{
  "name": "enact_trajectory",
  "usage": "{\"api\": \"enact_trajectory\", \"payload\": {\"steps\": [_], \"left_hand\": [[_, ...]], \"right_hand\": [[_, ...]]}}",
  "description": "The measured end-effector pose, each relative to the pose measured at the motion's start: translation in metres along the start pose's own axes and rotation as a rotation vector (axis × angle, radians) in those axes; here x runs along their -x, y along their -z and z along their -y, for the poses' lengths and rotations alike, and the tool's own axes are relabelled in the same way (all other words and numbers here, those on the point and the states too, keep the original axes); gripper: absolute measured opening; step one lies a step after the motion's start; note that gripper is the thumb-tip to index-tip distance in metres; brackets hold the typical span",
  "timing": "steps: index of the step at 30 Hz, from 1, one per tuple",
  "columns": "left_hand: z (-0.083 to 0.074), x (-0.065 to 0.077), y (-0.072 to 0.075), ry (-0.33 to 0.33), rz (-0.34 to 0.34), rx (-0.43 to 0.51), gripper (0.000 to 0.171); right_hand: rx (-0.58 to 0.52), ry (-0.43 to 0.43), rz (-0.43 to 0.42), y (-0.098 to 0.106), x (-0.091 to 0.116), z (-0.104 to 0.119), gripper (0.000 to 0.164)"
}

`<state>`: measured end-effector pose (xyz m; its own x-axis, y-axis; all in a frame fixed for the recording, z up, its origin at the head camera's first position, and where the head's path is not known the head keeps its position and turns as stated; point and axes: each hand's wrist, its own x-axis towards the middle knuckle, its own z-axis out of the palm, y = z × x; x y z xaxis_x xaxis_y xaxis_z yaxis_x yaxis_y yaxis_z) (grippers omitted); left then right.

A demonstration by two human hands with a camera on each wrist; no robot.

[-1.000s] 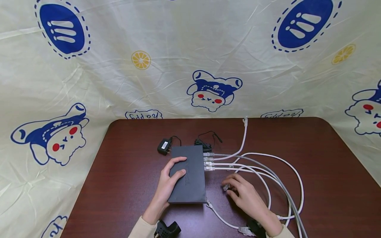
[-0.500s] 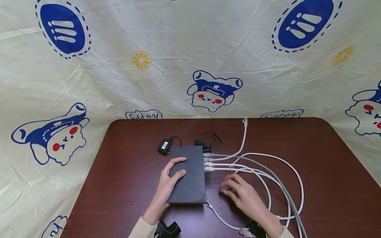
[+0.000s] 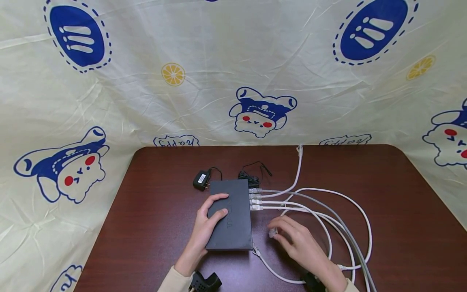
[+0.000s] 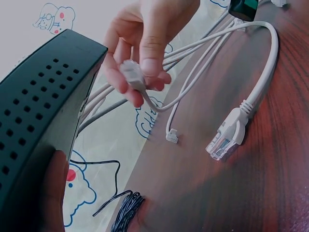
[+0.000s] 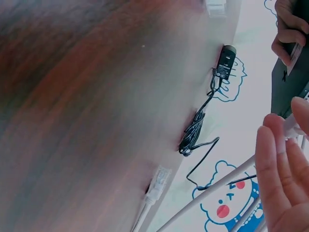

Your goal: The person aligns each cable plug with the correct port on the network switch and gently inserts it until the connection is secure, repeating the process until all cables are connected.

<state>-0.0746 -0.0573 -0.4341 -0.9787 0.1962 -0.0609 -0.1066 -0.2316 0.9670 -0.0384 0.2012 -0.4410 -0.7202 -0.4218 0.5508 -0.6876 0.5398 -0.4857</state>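
A dark grey network switch (image 3: 233,227) is held raised by my left hand (image 3: 206,225), its thumb and a finger lying on the top face. Several Ethernet plugs (image 3: 257,202) sit in the ports along its right side. Just right of the switch, my right hand (image 3: 303,243) pinches a clear Ethernet plug (image 3: 273,232) between thumb and fingers, apart from the box. The left wrist view shows this plug (image 4: 131,72) with its grey-white cable curving away. Another Ethernet plug (image 4: 229,135) lies loose on the table, near the switch's lower right corner in the head view.
Behind the switch lie a black power adapter (image 3: 200,179) and its coiled black cord (image 3: 249,178). A white cable end (image 3: 300,150) points to the table's back edge. White and grey cables (image 3: 359,247) loop across the right side. A patterned sheet (image 3: 208,105) hangs behind.
My right hand has shifted slightly left with the Ethernet plug, closer to the switch. A light connector near the right wrist has gone out of sight. My left hand and the switch stay put.
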Motion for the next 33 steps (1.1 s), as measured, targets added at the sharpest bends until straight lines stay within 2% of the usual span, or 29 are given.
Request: {"api": "enact_trajectory", "payload": {"steps": [1,5,9,21,33], "left_hand": [[0.000,0.000,0.000,0.002,0.000,0.001,0.035],[0.000,0.001,0.000,0.011,-0.003,0.003,0.035],[0.000,0.001,0.001,0.015,-0.006,-0.007,0.035],[0.002,0.001,0.002,0.017,-0.008,-0.014,0.035],[0.002,0.001,0.002,0.016,-0.011,-0.014,0.035]], "right_hand": [[-0.004,-0.001,-0.002,0.000,0.000,0.001,0.041],[-0.038,-0.011,0.004,0.001,-0.001,0.003,0.012],[-0.065,-0.001,0.001,0.000,-0.003,0.004,0.029],[-0.066,0.044,-0.056,-0.001,-0.010,0.008,0.024],[0.004,0.159,-0.198,-0.003,-0.021,0.010,0.025]]}}
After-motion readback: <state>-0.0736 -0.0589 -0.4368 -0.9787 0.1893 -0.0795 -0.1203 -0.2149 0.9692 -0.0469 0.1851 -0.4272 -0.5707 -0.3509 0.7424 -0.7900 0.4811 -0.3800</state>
